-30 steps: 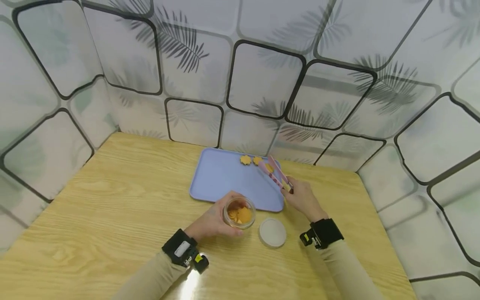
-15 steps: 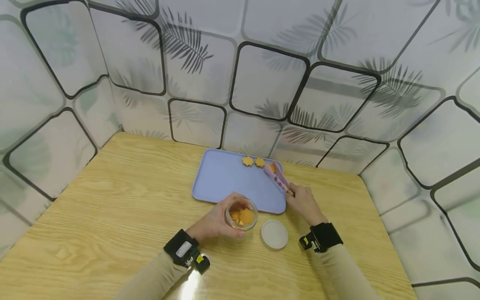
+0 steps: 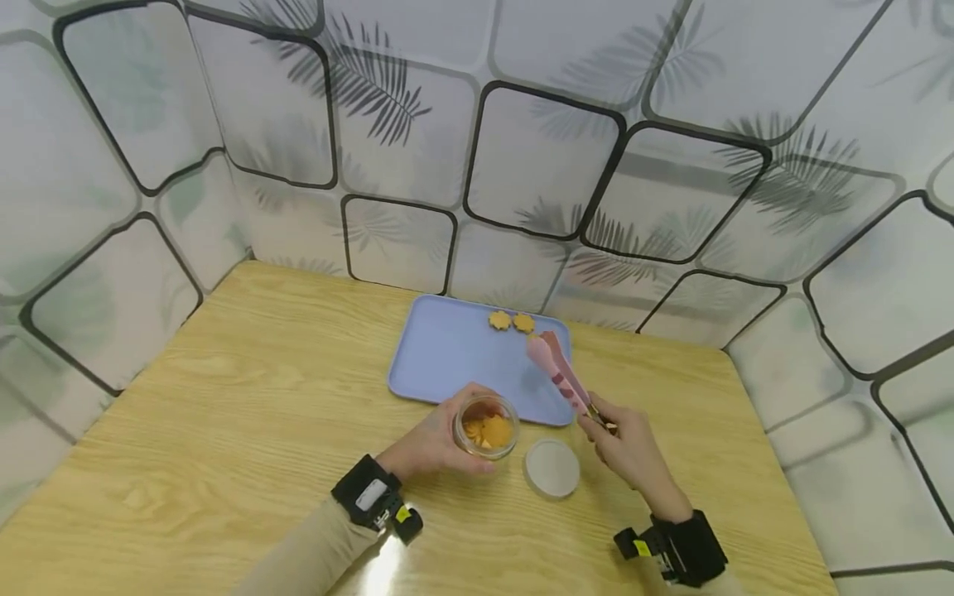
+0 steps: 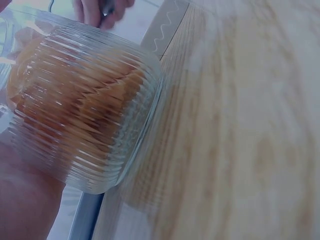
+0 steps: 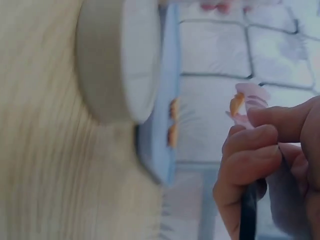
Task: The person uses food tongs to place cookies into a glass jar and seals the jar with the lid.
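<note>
My left hand (image 3: 436, 439) grips a clear ribbed glass jar (image 4: 135, 115), its mouth tipped toward the head camera. Flower-shaped orange crackers (image 3: 490, 431) lie inside it. My right hand (image 3: 632, 454) holds pink tongs (image 3: 564, 379) over the right side of a blue tray (image 3: 447, 356). Between the tong tips, the right wrist view shows an orange cracker (image 5: 237, 104); from the head only a sliver of it appears. Two crackers, one left (image 3: 500, 320) and one right (image 3: 524, 323), lie along the tray's back edge.
A round whitish lid (image 3: 552, 468) lies on the wooden table (image 3: 246, 397), right of the jar and in front of the tray. Behind the table hangs a patterned curtain-like wall (image 3: 402, 165), close to the tray's back edge.
The tongs have closed on the cracker at the tray's back right corner and lifted it. My right hand has drawn back toward me with them. The left hand keeps holding the jar.
</note>
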### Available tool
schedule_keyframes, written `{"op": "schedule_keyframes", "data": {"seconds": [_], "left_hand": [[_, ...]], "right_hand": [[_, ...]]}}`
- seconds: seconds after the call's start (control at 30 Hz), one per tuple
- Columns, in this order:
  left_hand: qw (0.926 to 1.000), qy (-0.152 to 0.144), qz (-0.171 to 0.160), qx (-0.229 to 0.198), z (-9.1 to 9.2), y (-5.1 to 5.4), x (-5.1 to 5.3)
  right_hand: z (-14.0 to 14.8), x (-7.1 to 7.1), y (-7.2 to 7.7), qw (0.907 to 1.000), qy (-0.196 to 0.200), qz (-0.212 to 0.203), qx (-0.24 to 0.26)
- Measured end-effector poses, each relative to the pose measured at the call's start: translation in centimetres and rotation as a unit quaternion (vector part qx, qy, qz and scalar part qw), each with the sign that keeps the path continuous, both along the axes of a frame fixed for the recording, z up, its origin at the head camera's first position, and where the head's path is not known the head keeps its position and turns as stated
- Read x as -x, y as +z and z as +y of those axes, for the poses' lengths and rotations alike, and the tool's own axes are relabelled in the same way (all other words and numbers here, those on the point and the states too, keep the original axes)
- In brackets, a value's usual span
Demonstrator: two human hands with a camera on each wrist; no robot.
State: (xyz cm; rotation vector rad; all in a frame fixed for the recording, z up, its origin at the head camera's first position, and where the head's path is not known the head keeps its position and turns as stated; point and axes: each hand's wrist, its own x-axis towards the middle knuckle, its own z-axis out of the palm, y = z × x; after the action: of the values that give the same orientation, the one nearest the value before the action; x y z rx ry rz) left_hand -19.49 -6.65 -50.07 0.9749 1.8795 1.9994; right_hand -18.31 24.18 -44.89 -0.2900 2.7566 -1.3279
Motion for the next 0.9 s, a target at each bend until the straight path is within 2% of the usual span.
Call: {"op": "schedule_keyframes", "data": {"seconds": [0.13,0.27,0.47,0.67,0.9], "left_hand": [[1.0,0.003,0.0,-0.006,-0.1,0.1,-0.1],[1.0,0.001,0.0,-0.005,-0.1,0.3,-0.1],[0.9998,-0.005,-0.018,0.007,-0.2,0.4,-0.2],[0.9994,-0.018,-0.031,0.002,-0.2,0.5,-0.2],[0.9993,-0.018,-0.031,0.004,-0.2,0.3,-0.2]], "right_hand": [[-0.6,-2.4,1.4,0.9979,0.03,-0.003,0.057],[-1.0,-4.5,2.7,0.9945,0.069,0.01,0.078],[-1.4,-6.6,3.3,0.9856,0.134,0.033,0.098],[-1.7,-7.8,3.5,0.9843,0.157,0.048,0.064],[-1.9,-8.2,3.9,0.9799,0.185,0.075,0.016]]}}
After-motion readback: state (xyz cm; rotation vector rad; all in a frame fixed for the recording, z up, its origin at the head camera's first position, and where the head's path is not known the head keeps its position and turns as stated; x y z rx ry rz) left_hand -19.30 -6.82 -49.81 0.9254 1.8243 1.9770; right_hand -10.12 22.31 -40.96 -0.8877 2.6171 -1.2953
